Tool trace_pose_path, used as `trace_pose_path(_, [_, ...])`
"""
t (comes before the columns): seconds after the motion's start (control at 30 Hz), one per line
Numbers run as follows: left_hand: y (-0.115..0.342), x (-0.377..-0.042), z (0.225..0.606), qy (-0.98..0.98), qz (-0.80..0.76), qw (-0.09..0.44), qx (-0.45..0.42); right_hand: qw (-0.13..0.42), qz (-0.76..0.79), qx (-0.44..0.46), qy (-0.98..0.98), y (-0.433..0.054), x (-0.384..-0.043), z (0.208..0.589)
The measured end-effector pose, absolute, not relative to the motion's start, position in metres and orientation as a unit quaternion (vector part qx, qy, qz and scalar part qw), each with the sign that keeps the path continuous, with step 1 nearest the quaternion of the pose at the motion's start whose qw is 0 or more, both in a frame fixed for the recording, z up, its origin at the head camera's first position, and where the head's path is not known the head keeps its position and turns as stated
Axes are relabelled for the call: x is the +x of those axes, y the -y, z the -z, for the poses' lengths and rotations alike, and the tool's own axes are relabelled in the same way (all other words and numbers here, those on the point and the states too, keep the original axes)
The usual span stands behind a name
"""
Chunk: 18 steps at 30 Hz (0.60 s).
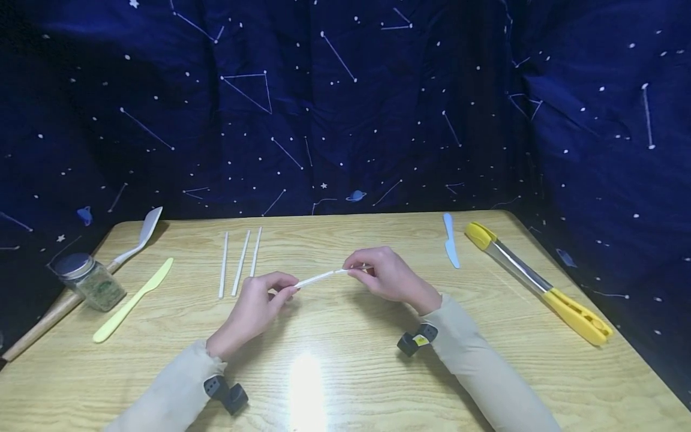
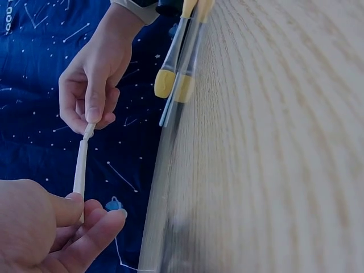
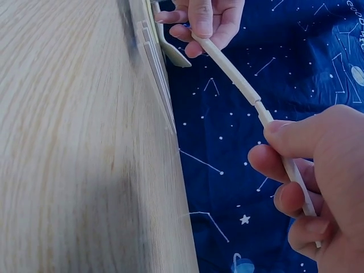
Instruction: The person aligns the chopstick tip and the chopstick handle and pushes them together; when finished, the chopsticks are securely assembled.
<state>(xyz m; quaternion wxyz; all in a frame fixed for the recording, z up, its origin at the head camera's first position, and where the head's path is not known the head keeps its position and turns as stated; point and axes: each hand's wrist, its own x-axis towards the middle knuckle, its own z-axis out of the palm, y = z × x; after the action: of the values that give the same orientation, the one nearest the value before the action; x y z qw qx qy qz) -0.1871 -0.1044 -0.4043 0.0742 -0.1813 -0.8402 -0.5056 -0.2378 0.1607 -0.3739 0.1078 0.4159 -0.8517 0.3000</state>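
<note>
A thin white stick (image 1: 315, 279) is held above the table between both hands. My left hand (image 1: 258, 305) pinches its left end between thumb and fingers. With thumb and fingertips, my right hand (image 1: 390, 275) grips the other end. Close to the right fingertips, the stick (image 3: 230, 71) has a narrow, notched joint or break, and it bends slightly there. The right wrist view shows the right-hand part running under the thumb and along the curled fingers. Three similar white sticks (image 1: 240, 263) lie side by side on the table, just beyond my left hand.
At left are a glass jar (image 1: 97, 288) of dried herbs, a spatula (image 1: 141, 237) with a wooden handle and a pale yellow plastic knife (image 1: 135, 297). A light blue plastic knife (image 1: 450, 240) and yellow tongs (image 1: 531, 279) lie right. Behind hangs a dark blue starry cloth (image 1: 345, 120).
</note>
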Motion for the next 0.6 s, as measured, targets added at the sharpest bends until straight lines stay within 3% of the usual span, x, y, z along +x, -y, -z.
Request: trace_pose_path(0.6, [0.1042,-0.1869,0.4054,0.841,0.499,0.080,-0.192,0.082,-0.300,0.410,0.857,-0.1607,-0.2370,0.3732])
